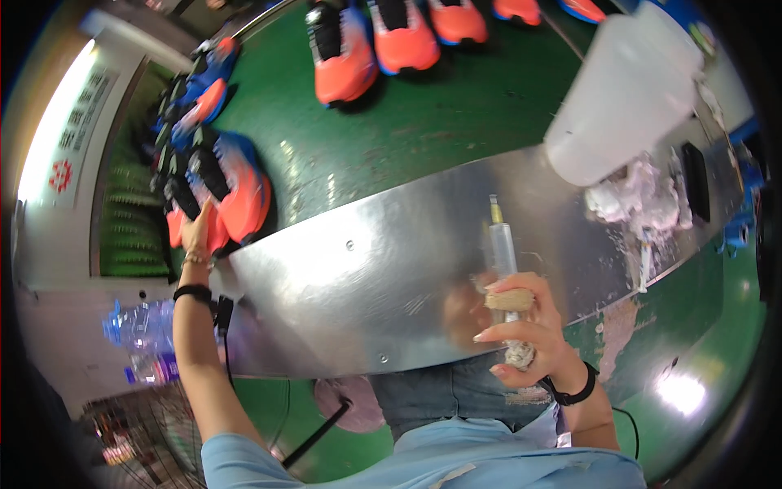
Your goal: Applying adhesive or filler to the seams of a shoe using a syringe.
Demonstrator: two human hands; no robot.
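Note:
My right hand (pixel 525 326) is shut on a clear syringe (pixel 502 248) whose lower barrel is wrapped in tan tape; its tip points up over a shiny metal plate (pixel 358 277). My left hand (pixel 195 236) reaches out to the left and touches an orange, blue and black shoe (pixel 236 191) on the green conveyor belt (pixel 440 106); the fingers are partly hidden behind the shoe. Several more orange shoes lie further along the belt, one of them (pixel 346 53) at the top middle.
A large translucent white container (pixel 623 94) stands at the upper right, with a crumpled white rag (pixel 635 200) below it. A plastic water bottle (pixel 142 326) lies at the lower left. A wire basket sits at the bottom left.

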